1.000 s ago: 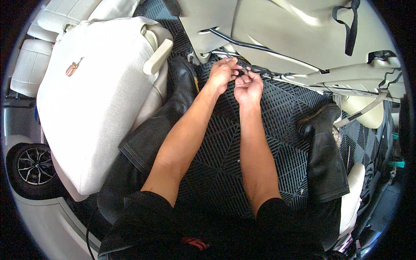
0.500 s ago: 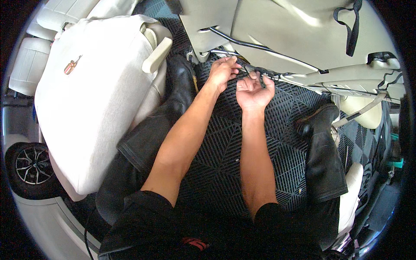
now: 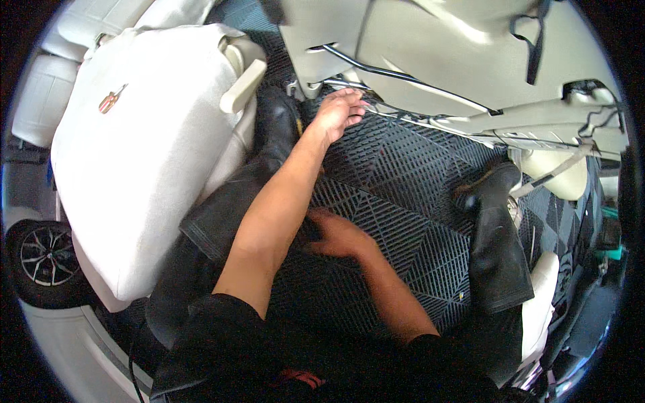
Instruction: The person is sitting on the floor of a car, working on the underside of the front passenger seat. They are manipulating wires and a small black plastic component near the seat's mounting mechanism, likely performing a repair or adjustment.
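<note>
My left hand (image 3: 338,114) is at the lower edge of a beige trim panel (image 3: 430,40), its fingers pinched on a thin wire (image 3: 403,115) of the wiring there. That wire runs right along the foot of the panel. Exactly what lies between the fingertips is partly hidden. Lower down, my right hand (image 3: 342,236) reaches leftward over the dark ribbed floor mat (image 3: 410,181), close to my left forearm. Its thumb and fingers are apart, a little blurred, and I see nothing held in them. The forearm hides part of its fingertips.
A white-covered seat (image 3: 148,148) with a beige armrest (image 3: 243,86) stands on the left; a screwdriver (image 3: 111,99) lies on it. Black tubing (image 3: 410,77) crosses the panel. My boots (image 3: 494,185) flank the mat. A black strap (image 3: 534,47) hangs at upper right.
My right hand has left the wiring and moved down and left, near my left forearm. My left hand has stayed at the panel edge, shifting slightly left.
</note>
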Available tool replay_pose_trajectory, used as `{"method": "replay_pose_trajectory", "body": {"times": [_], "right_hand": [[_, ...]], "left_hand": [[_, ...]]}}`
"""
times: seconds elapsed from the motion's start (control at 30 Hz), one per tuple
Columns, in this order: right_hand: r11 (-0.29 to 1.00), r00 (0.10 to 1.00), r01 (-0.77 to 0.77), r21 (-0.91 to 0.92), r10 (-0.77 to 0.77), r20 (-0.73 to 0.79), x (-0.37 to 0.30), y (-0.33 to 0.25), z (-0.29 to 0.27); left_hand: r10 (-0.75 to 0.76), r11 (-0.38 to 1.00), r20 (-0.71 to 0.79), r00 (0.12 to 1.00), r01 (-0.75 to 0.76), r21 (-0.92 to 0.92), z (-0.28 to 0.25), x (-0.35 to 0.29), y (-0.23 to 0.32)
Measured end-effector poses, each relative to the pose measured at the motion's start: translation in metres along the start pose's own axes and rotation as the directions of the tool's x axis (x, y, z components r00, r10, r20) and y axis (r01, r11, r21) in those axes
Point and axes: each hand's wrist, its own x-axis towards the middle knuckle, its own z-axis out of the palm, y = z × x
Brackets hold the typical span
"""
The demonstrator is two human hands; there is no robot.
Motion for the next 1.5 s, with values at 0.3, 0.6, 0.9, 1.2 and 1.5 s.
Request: {"method": "replay_pose_trajectory", "body": {"times": [0.3, 0.6, 0.9, 1.2, 1.5], "right_hand": [[0.949, 0.58, -0.316, -0.005, 0.189, -0.793, 0.07, 0.014, -0.152], [0.96, 0.555, -0.202, -0.191, -0.049, -0.831, 0.092, 0.038, -0.16], [0.985, 0.509, -0.16, -0.058, 0.032, -0.86, 0.095, 0.043, -0.157], [0.93, 0.334, -0.34, -0.141, -0.021, -0.942, 0.094, 0.047, -0.157], [0.974, 0.347, -0.227, -0.011, 0.071, -0.935, 0.1, 0.032, -0.142]], "left_hand": [[0.011, 0.996, -0.029, 1.0, -0.013, -0.088, 0.007, -0.003, 0.001], [0.056, 0.98, 0.024, 0.998, -0.051, -0.194, 0.004, 0.002, -0.006], [0.065, 0.979, 0.016, 0.998, -0.061, -0.193, 0.007, 0.0, -0.007], [0.115, 0.968, 0.068, 0.991, -0.097, -0.232, 0.008, -0.005, -0.008], [0.101, 0.97, 0.111, 0.989, -0.073, -0.233, 0.003, 0.0, -0.008]]}}
